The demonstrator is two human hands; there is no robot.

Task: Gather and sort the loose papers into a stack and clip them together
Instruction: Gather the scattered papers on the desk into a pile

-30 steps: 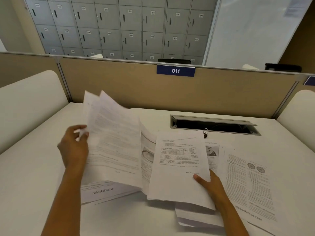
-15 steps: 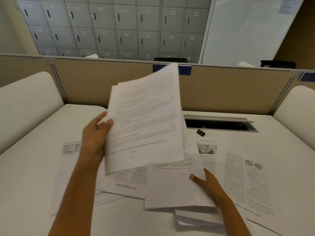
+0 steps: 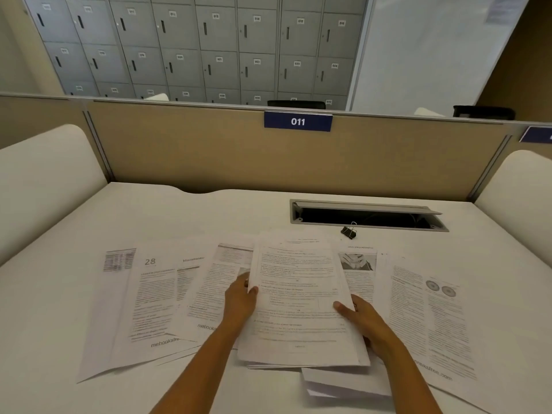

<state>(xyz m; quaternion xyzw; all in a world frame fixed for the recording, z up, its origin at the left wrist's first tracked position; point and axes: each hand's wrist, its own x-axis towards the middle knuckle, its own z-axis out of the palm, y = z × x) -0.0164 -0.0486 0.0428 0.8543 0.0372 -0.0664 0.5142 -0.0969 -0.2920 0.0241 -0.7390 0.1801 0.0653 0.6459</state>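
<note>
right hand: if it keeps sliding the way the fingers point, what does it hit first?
The right hand points forward-left, under the held paper stack. It would probably meet the stack's underside or loose sheets beneath first; depth is unclear.

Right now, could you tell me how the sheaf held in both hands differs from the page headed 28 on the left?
The sheaf is several sheets gripped by the left hand and right hand; the page headed 28 is untouched. The sheaf sits atop other papers at centre, while the page headed 28 lies spread among the loose sheets. Both are white printed paper.
</note>
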